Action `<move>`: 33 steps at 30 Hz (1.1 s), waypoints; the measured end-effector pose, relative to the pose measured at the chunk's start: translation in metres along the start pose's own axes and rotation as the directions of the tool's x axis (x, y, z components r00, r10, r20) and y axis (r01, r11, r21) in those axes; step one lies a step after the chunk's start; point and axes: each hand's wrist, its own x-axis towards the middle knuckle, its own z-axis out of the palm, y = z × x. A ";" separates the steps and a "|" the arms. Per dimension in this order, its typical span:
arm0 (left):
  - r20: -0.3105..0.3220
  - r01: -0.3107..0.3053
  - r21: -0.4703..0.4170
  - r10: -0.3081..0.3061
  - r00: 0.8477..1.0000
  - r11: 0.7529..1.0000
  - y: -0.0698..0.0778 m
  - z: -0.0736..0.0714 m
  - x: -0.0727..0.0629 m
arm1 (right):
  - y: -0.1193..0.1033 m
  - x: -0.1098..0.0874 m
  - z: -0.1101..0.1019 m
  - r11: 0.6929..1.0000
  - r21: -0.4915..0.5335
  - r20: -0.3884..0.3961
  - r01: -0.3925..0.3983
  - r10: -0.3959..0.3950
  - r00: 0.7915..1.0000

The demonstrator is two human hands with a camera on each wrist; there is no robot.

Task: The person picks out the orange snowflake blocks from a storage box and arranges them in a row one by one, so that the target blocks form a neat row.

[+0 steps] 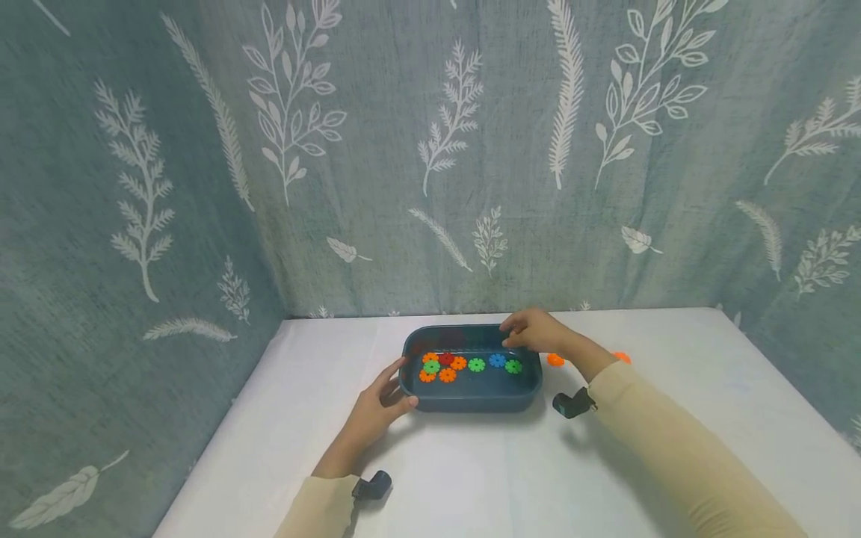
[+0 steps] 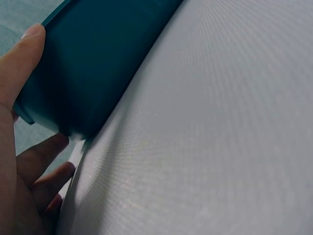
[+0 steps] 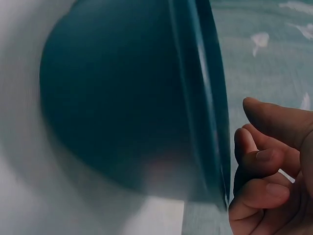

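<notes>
A dark teal plastic tub (image 1: 471,404) sits on the white table with several small notched plastic discs in it, among them an orange disc (image 1: 447,375), a red disc (image 1: 447,359), a green disc (image 1: 477,365) and a blue disc (image 1: 497,360). My left hand (image 1: 378,409) touches the tub's left end, thumb at the near corner, fingers spread along the side. Over the tub's far right corner hovers my right hand (image 1: 538,330). In the right wrist view its fingers (image 3: 264,193) curl loosely, the thumb stands apart, and no disc shows between them.
To the right of the tub an orange disc (image 1: 555,359) and another orange disc (image 1: 622,357) lie on the white table (image 1: 464,478), partly near the right forearm. A grey-green leaf-patterned curtain (image 1: 377,149) closes off the back and the sides.
</notes>
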 end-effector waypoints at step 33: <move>-0.005 -0.011 0.006 0.011 1.000 1.000 0.001 0.002 0.001 | -0.010 0.040 0.070 0.996 -0.064 0.094 0.056 -0.050 0.994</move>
